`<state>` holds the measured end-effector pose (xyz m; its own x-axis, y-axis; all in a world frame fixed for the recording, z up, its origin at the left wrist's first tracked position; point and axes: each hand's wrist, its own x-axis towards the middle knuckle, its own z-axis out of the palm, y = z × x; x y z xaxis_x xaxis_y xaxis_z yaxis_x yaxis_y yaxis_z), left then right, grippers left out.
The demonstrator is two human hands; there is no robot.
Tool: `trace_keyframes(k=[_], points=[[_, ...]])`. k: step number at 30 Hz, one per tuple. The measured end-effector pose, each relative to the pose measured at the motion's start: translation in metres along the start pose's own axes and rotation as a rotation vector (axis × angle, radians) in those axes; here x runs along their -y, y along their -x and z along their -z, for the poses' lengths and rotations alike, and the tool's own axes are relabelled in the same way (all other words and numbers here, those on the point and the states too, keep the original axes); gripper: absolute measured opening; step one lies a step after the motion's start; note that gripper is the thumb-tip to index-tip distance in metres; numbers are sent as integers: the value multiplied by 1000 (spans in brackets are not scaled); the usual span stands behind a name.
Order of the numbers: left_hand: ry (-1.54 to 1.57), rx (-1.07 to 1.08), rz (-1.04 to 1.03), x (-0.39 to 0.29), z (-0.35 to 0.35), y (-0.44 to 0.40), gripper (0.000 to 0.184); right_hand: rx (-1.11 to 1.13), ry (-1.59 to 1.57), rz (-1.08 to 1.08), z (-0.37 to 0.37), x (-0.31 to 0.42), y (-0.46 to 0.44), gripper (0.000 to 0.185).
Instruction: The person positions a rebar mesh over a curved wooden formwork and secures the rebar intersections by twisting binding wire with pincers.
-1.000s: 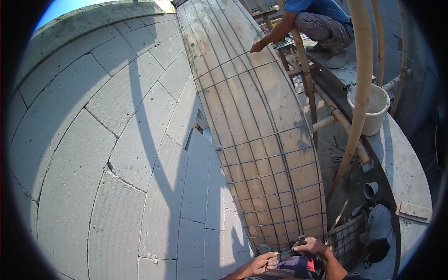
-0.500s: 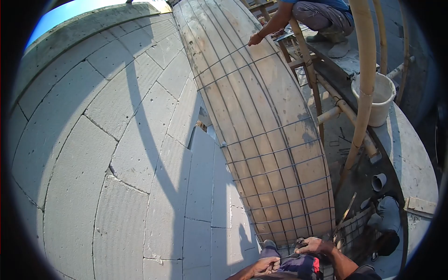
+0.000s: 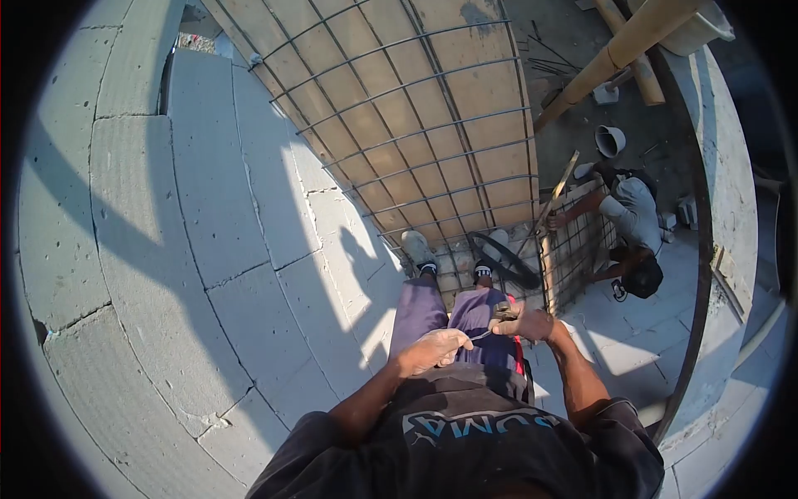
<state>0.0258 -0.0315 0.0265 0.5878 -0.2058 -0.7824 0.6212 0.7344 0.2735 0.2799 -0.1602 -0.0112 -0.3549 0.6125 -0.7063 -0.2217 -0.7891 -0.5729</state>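
Close in front of my body, above my lap, both hands work near each other. My left hand (image 3: 434, 349) is closed in a pinch on one end of a thin wire (image 3: 481, 336). My right hand (image 3: 525, 323) is wrapped round a small metal tool (image 3: 504, 312), at the wire's other end; the tool is partly hidden by the fingers. Beyond my shoes (image 3: 417, 249) lies a grid of steel bars (image 3: 416, 129) over a wooden panel (image 3: 391, 100).
A wall of pale blocks (image 3: 133, 191) fills the left. Below on the right, a person (image 3: 636, 216) bends beside another bar grid (image 3: 573, 249). A bamboo pole (image 3: 619, 54), a fallen bucket (image 3: 609, 141) and a curved concrete ledge (image 3: 723, 208) are at the right.
The view has tilted down, showing my shirt, legs and shoes. The crouching person at the top right has left the view. My hands stay together at the wire.
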Motion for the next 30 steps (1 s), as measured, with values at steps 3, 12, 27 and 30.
trace_keyframes(k=[3, 12, 27, 30], points=[[-37, 45, 107, 13, 21, -15, 33, 6, -56, -110, -5, -7, -12, 18], [58, -86, 3, 55, 122, -65, 30, -186, -28, -170, -23, -30, -95, 19], [373, -815, -442, -56, 367, -181, 59, -804, 551, 42, 28, 86, -357, 26], [478, -898, -445, -83, 415, -206, 56, -923, 807, 153, 50, 132, -419, 22]])
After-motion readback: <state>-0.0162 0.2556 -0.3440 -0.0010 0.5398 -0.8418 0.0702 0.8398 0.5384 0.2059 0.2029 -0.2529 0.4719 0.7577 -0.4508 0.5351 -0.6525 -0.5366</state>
